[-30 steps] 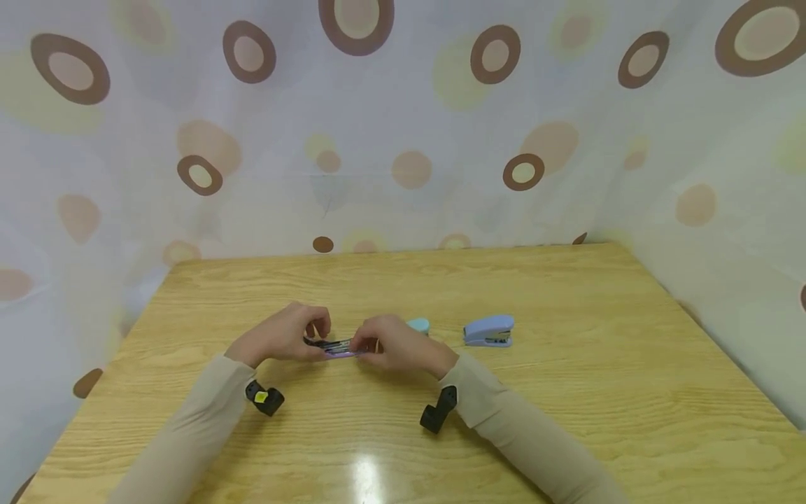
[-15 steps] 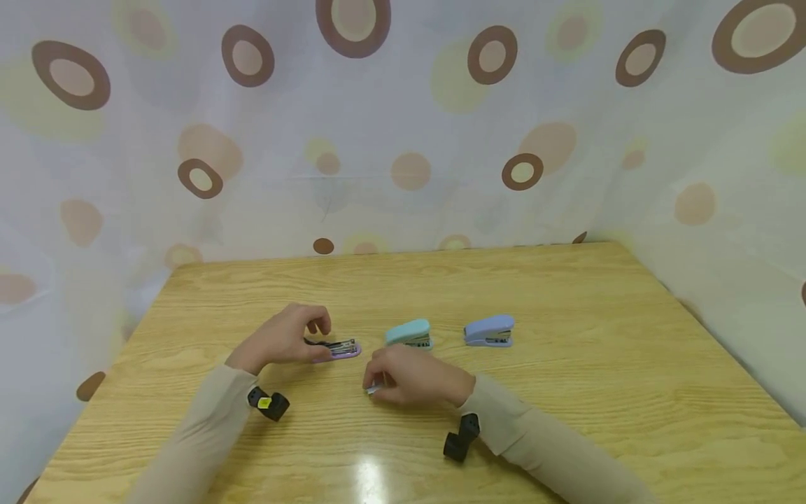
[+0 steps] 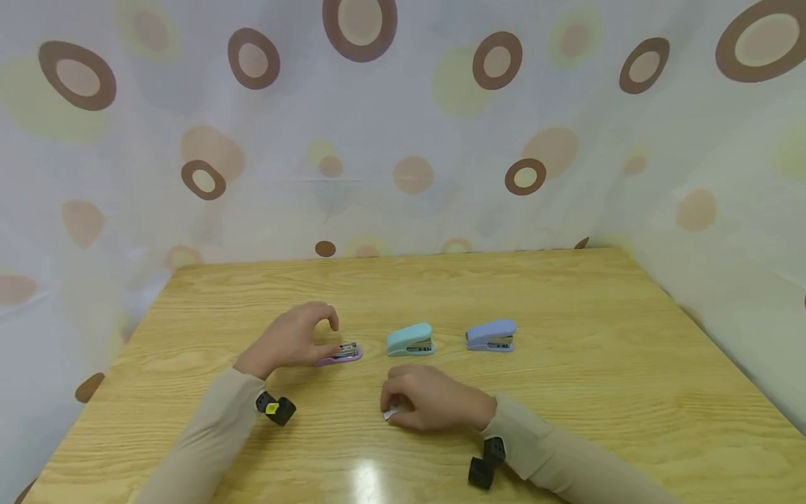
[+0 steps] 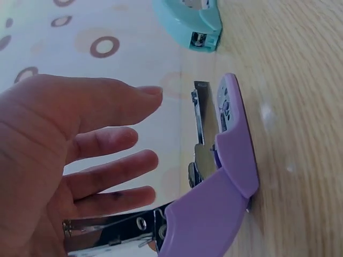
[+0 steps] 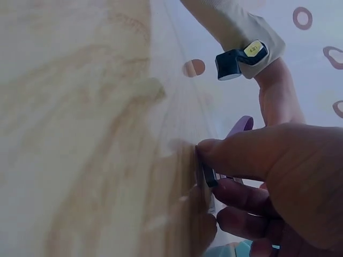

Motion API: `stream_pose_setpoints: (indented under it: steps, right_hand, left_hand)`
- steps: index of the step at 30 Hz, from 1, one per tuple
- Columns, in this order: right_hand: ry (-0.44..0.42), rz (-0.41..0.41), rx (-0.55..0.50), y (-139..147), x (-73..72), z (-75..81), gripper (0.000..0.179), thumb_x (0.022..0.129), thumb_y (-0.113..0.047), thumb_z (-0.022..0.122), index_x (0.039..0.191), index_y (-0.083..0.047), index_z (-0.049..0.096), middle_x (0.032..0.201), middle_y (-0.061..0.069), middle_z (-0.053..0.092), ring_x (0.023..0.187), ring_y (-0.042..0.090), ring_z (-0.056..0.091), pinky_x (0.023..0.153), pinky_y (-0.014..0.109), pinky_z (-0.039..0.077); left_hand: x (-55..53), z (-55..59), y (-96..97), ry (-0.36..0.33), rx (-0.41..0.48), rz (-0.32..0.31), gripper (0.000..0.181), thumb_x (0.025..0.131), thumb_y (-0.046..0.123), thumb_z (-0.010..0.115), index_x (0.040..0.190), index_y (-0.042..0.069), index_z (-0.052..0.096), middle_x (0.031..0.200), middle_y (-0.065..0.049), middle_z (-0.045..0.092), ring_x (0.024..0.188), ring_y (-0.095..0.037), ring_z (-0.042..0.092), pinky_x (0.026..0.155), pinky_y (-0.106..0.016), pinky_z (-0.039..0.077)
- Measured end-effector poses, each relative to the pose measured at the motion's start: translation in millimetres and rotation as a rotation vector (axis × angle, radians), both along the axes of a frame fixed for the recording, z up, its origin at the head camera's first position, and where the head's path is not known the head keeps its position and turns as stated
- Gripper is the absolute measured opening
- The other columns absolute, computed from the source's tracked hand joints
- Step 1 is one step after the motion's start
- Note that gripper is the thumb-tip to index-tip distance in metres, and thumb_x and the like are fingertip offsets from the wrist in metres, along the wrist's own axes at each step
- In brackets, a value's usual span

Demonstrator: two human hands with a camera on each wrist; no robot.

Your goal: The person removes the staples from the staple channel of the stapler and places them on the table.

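Observation:
A purple stapler (image 3: 352, 357) lies swung open on the table, its metal magazine bared, as the left wrist view shows with the purple base (image 4: 236, 150). My left hand (image 3: 291, 339) hovers around it, thumb and fingers spread apart and relaxed, holding nothing. Lower and to the right, my right hand (image 3: 431, 397) pinches a small silvery strip of staples (image 3: 390, 413) between thumb and fingers, close over the table. In the right wrist view that strip (image 5: 209, 174) looks dark, and the fingers partly hide it.
A mint-green stapler (image 3: 406, 339) stands closed to the right of the purple one. Further right is a closed periwinkle-blue stapler (image 3: 488, 336). The wooden table (image 3: 567, 294) backs onto a white curtain (image 3: 277, 224) patterned with circles.
My right hand has drawn away from the purple stapler, toward me and to the right, with the staple strip, uncovering the mint-green stapler. My left hand has stayed by the purple stapler.

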State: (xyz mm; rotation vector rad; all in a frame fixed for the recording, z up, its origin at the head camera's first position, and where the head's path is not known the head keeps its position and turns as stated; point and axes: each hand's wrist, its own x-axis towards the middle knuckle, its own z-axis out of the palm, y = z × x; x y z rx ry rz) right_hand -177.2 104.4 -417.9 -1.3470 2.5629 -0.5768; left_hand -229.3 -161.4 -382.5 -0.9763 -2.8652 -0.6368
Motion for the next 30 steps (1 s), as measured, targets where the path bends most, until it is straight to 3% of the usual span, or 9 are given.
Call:
stream_pose_setpoints:
  steps: [6, 14, 20, 26, 30]
  right_hand:
    - [0.033, -0.033, -0.038, 11, 1.8, 1.1, 0.005, 0.089, -0.022, 0.068, 0.093, -0.020, 0.068, 0.087, -0.010, 0.056, 0.074, 0.001, 0.048, 0.066, 0.013, 0.041]
    - [0.149, -0.085, -0.128, 28, -6.5, 16.9, 0.004, 0.091, -0.014, 0.065, 0.094, -0.014, 0.067, 0.089, -0.006, 0.062, 0.075, 0.003, 0.054, 0.066, 0.015, 0.046]
    - [0.189, -0.159, -0.234, 41, -18.5, 24.8, 0.006, 0.091, -0.011, 0.065, 0.089, -0.016, 0.061, 0.083, -0.007, 0.059, 0.071, 0.005, 0.051, 0.062, 0.018, 0.045]
    - [0.229, -0.198, -0.333, 53, -30.3, 25.8, 0.011, 0.088, -0.006, 0.068, 0.092, -0.011, 0.059, 0.086, -0.003, 0.060, 0.073, 0.006, 0.052, 0.066, 0.023, 0.049]
    - [0.227, -0.221, -0.353, 57, -34.8, 23.4, 0.010, 0.089, -0.006, 0.067, 0.095, -0.008, 0.060, 0.090, 0.000, 0.062, 0.075, 0.008, 0.054, 0.067, 0.026, 0.050]
  left_hand:
    - [2.2, 2.6, 10.0, 0.089, 0.005, -0.011, 0.027, 0.078, 0.025, 0.077, 0.093, 0.011, 0.061, 0.104, -0.003, 0.063, 0.102, -0.025, 0.061, 0.084, -0.044, 0.051]
    - [5.1, -1.8, 21.3, 0.188, -0.055, -0.037, 0.025, 0.079, 0.027, 0.078, 0.089, 0.011, 0.063, 0.099, -0.002, 0.066, 0.087, -0.021, 0.060, 0.081, -0.044, 0.050]
    - [5.3, -3.4, 31.9, 0.189, -0.035, -0.063, 0.023, 0.080, 0.025, 0.077, 0.091, 0.010, 0.063, 0.102, -0.004, 0.068, 0.094, -0.024, 0.062, 0.090, -0.047, 0.048]
    - [2.7, -6.5, 44.2, 0.185, -0.001, -0.087, 0.019, 0.083, 0.021, 0.074, 0.093, 0.009, 0.062, 0.095, -0.002, 0.068, 0.087, -0.023, 0.063, 0.088, -0.047, 0.049]
    - [0.5, -7.1, 53.9, 0.158, 0.008, -0.096, 0.019, 0.084, 0.020, 0.073, 0.096, 0.009, 0.063, 0.099, -0.003, 0.068, 0.091, -0.024, 0.064, 0.085, -0.044, 0.050]
